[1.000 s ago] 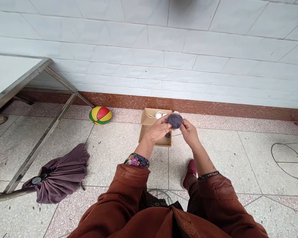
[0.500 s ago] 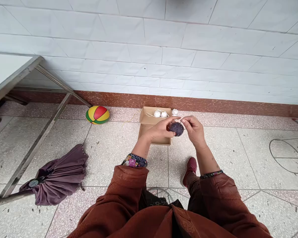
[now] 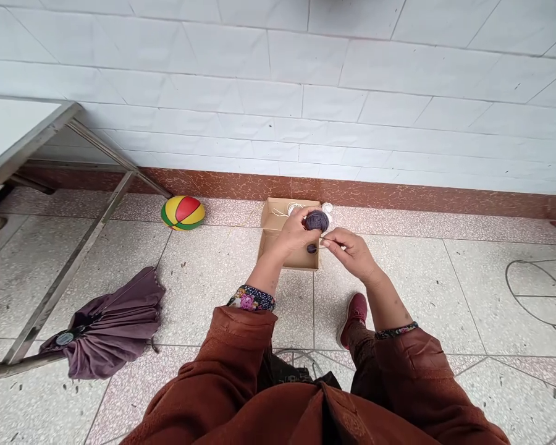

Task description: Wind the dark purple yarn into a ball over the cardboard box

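L forearm reaches fwd and in to the R, R forearm fwd and in to the L; brown sleeves (image 3: 241, 343) folded back, floral cuffs at both wrists. Hands meet in front of body, nearly touching, L over the cardboard box (image 3: 285, 259), R just off its R edge.

Box sits on floor (image 3: 222, 272) near the wall base, in two sections. Far section: white yarn (image 3: 293, 207), partly hidden by L hand. Near section: small dark yarn ball (image 3: 311, 248) on R side. Another white ball (image 3: 327, 208) just outside, by far R corner.

L hand (image 3: 296, 232): thumb + fingers curled round L side of the dark yarn ball (image 3: 317, 220), holding it above the box's R part. R hand (image 3: 352, 252): thumb + index tips pinched tog. on a yarn strand (image 3: 323, 238) just below the ball, other fingers bent; their exact curl can't be told from this angle.
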Available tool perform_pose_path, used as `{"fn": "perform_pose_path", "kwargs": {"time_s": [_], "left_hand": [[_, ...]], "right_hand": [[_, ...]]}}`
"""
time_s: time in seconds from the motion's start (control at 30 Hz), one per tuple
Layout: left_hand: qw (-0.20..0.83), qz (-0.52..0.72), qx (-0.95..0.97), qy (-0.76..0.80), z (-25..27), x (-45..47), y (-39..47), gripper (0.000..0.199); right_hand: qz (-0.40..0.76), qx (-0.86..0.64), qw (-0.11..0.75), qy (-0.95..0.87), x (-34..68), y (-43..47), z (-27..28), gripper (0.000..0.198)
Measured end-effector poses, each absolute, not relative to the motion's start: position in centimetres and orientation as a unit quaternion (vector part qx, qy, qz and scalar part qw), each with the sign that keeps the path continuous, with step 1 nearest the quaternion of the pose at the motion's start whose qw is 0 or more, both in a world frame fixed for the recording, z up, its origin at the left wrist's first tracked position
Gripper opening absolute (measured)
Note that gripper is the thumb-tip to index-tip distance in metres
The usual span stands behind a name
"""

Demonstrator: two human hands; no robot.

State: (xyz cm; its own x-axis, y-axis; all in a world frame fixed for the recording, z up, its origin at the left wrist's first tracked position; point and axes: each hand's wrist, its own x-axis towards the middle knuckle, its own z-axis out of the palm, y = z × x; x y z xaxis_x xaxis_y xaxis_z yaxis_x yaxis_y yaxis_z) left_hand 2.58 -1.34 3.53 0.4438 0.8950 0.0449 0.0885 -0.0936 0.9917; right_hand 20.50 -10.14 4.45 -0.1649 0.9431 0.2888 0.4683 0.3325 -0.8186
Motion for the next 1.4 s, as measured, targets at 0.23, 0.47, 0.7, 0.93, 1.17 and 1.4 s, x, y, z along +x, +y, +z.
{"fn": "perform_pose_path", "kwargs": {"time_s": [0.23, 0.47, 0.7, 0.93, 1.17, 1.4], "left_hand": [[0.662, 0.229, 0.672, 0.239, 3.3, 2.7, -2.4, 0.079], [0.79, 0.286, 0.517, 0.163, 3.8, 3.6, -3.0, 0.072], [0.675, 0.408, 0.512, 0.341, 2.6, 3.5, -1.5, 0.054], [0.556, 0.341, 0.66, 0.374, 2.3, 3.1, -1.4, 0.061], [0.608, 0.217, 0.716, 0.267, 2.3, 4.2, -3.2, 0.056], [0.703, 0.214, 0.628, 0.256, 3.2, 3.9, -3.8, 0.096]], "right_hand": [[0.222, -0.569, 0.487, -0.625, 22.1, -9.2, 4.7, 0.029], [0.289, -0.627, 0.465, -0.554, 22.6, -8.4, 2.1, 0.031], [0.313, -0.567, 0.375, -0.663, 21.1, -9.1, 2.2, 0.029], [0.273, -0.518, 0.445, -0.678, 21.5, -9.9, 5.5, 0.03], [0.241, -0.579, 0.477, -0.615, 22.3, -8.6, 3.8, 0.029], [0.279, -0.634, 0.486, -0.534, 22.6, -8.3, 2.6, 0.029]]}}
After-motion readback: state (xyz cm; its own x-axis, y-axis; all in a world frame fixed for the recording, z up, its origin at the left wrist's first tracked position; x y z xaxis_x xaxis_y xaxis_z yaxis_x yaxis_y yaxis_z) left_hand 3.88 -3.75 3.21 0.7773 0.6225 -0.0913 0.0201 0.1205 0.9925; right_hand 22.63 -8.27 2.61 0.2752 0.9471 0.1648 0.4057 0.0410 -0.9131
